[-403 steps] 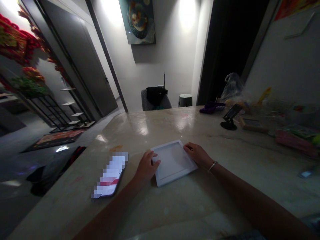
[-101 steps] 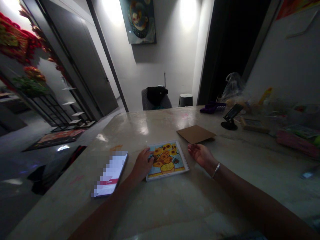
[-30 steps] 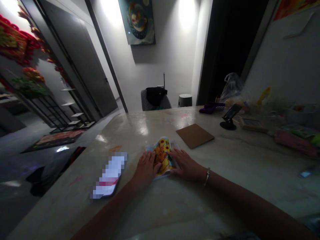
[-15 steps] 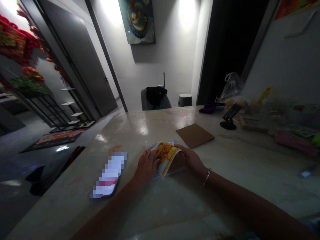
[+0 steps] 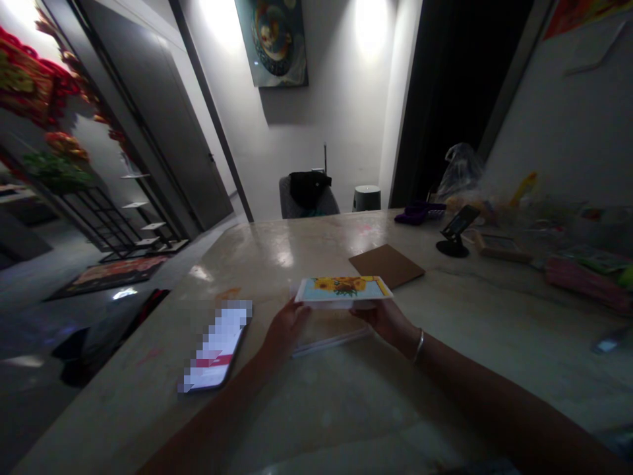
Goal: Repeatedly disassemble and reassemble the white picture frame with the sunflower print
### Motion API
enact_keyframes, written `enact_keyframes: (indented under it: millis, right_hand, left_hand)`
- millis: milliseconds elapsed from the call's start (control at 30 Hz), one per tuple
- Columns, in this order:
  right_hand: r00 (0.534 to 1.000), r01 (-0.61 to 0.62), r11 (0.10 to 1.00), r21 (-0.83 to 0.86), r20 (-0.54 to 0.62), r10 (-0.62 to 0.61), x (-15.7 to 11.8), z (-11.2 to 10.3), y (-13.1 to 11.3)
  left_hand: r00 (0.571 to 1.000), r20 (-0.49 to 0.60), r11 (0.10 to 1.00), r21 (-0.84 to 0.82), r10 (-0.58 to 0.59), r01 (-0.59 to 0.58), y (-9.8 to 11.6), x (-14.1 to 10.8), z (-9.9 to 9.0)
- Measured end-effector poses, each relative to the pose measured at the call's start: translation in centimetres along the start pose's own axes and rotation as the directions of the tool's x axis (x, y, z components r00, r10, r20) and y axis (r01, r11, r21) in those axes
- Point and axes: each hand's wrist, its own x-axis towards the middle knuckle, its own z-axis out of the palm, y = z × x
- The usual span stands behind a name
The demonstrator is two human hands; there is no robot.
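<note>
A sunflower picture print [image 5: 343, 287], yellow and pale blue with a white border, is raised and tilted away above the table. My left hand [image 5: 288, 324] grips its left end, and my right hand [image 5: 388, 321] holds it near the right end; some fingertips are hidden under it. Below the print lies a flat, clear-edged frame [image 5: 330, 342] on the tabletop, partly covered from view. Just beyond my right hand rests a brown square board [image 5: 387, 266].
A phone [image 5: 217, 346] with a blurred screen lies left of my left arm on the marble table [image 5: 316, 422]. At the right stand a black phone stand [image 5: 455, 234], a small wooden frame [image 5: 502, 247] and plastic bags [image 5: 462, 175]. A chair [image 5: 285, 198] is behind the table.
The sunflower print was curved low over the clear frame; now it is lifted and straightened. My left hand has moved from its surface to its left end, my right hand to its right underside.
</note>
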Motion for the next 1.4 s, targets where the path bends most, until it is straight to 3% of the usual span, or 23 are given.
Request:
enact_keyframes:
  millis: [167,367,600,700,833,967,1133,1267,1400]
  right_hand:
    - [0.981,-0.168,0.985,0.035,0.107,0.163,-0.6,0.9,-0.4]
    - [0.932,-0.298,0.953,-0.051,0.2,0.302,-1.4,1.4,-0.4]
    - [0.988,-0.111,0.994,0.02,0.109,0.108,-0.4,0.2,-1.4]
    - [0.995,-0.085,0.979,-0.184,0.042,0.094,0.2,-0.6,-1.9]
    - [0.999,0.003,0.864,-0.504,0.037,0.018,0.6,-1.0,-1.6]
    - [0.999,0.047,0.819,-0.571,0.011,-0.05,1.1,-1.3,-0.8]
    - [0.999,0.023,0.755,-0.655,-0.01,-0.039,1.7,-1.7,-0.4]
    - [1.0,0.017,0.679,-0.734,0.008,-0.015,1.7,-1.6,-0.5]
    - [0.999,0.002,0.715,-0.7,0.035,0.031,1.2,-1.1,-0.7]
  left_hand:
    - [0.986,-0.107,0.984,-0.138,-0.126,0.11,-0.1,0.2,0.1]
    - [0.964,-0.202,0.968,-0.217,-0.173,0.128,-0.5,0.7,-0.4]
    - [0.955,-0.253,0.969,-0.225,-0.157,0.1,-0.3,0.8,-1.1]
    - [0.929,-0.289,0.944,-0.301,-0.229,0.139,-0.2,0.8,-1.3]
    - [0.9,-0.243,0.837,-0.509,-0.362,0.199,-0.3,1.0,-1.3]
    - [0.908,-0.204,0.734,-0.663,-0.364,0.145,-0.6,1.2,-1.2]
    - [0.906,-0.259,0.887,-0.411,-0.335,0.211,-0.8,1.1,-1.1]
    - [0.932,-0.17,0.912,-0.323,-0.32,0.254,-1.4,1.2,-0.7]
    - [0.975,-0.1,0.954,-0.246,-0.201,0.171,-2.1,1.3,-0.3]
